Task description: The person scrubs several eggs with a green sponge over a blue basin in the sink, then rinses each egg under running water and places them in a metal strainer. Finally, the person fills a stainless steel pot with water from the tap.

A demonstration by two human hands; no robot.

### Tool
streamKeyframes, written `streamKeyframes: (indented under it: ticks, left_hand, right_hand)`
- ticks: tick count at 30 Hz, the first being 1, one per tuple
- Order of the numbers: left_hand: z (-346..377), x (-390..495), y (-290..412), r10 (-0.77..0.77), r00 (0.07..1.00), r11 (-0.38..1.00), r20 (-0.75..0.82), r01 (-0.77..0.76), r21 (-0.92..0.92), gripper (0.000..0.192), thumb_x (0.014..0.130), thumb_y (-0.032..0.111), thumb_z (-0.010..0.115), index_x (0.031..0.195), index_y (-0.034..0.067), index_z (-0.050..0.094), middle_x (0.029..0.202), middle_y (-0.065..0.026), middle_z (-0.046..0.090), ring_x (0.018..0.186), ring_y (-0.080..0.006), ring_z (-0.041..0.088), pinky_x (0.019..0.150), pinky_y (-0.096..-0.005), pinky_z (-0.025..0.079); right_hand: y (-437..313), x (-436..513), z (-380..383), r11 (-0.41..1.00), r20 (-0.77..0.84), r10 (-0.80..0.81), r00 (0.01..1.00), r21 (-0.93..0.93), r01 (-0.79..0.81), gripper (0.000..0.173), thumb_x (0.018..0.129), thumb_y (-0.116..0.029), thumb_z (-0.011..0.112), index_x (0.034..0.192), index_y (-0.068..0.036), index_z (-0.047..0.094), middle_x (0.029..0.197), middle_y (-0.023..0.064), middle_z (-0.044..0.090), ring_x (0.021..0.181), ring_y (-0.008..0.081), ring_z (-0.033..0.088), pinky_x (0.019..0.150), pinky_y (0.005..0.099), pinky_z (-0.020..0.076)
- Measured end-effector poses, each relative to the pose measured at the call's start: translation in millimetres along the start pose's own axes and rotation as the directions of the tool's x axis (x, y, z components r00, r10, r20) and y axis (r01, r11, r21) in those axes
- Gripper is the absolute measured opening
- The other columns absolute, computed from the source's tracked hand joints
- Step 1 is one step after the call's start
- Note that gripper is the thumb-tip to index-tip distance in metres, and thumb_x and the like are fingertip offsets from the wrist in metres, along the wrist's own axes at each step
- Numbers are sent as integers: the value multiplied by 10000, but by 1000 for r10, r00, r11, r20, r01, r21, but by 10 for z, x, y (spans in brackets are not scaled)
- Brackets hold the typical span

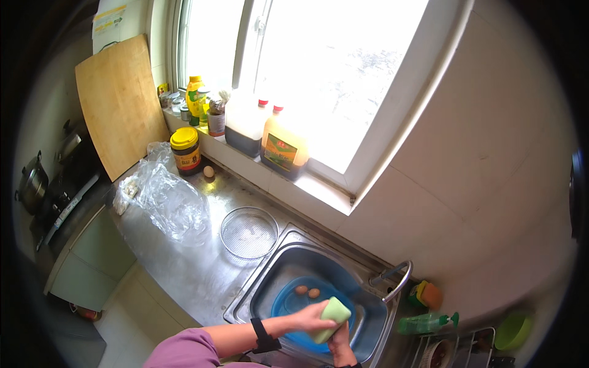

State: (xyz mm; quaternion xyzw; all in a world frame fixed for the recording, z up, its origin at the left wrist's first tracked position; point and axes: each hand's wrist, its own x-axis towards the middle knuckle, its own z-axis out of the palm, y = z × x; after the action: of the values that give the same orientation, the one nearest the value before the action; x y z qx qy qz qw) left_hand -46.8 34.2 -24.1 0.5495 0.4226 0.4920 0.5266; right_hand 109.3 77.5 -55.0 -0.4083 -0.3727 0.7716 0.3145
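My left hand (309,319) holds a light green sponge (335,314) over the sink. Just under the sponge, my right hand (339,344) has its fingers curled, and the sponge hides whatever may be in them. Below both hands a blue plastic basin (279,301) sits in the stainless steel sink (368,322). Two brown eggs lie side by side in the basin, one egg (301,290) left of the other egg (314,293).
The faucet (405,276) arches over the sink's right side. Left of the sink lie a round mesh strainer (249,232), a clear plastic bag (172,202) and a single egg (209,171) near a yellow-lidded jar (186,152). A green pump bottle (425,323) lies at the right.
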Motion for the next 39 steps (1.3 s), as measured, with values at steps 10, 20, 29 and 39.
streamKeyframes:
  ticks: [10,20,29,39]
  left_hand:
    - [-122,76,-245,-144,912,970,-385,207,129,672,893,395,567,1388,34,290,1301,-210,446,1172,-299,490,960,-367,410]
    - [92,-75,-234,-53,920,998,-389,39,-44,662,910,395,491,1422,34,277,1456,-287,220,1342,-393,273,1079,-401,273]
    - [14,-190,-401,-17,843,999,-538,-12,-50,654,879,317,482,1399,-19,273,1430,-250,282,1327,-372,293,1090,-406,246]
    - [-120,-245,-390,371,791,864,-487,-101,494,561,864,184,484,1363,-24,334,1396,-266,316,1304,-395,310,1081,-428,257]
  right_hand:
    - [-101,7,151,968,-81,251,964,33,-249,398,941,-478,402,1077,-128,535,956,8,603,811,154,606,619,305,507]
    - [-199,115,147,952,22,298,954,69,-299,537,954,-516,332,1281,-108,457,1236,102,540,1132,258,537,973,434,434]
    - [-74,138,500,929,-17,369,929,-28,-369,520,978,-494,248,1241,-119,495,1185,69,571,1105,238,550,961,420,440]
    - [108,104,644,955,-104,295,950,15,-295,474,979,-477,290,1229,-123,482,1163,57,561,1069,232,559,879,396,485]
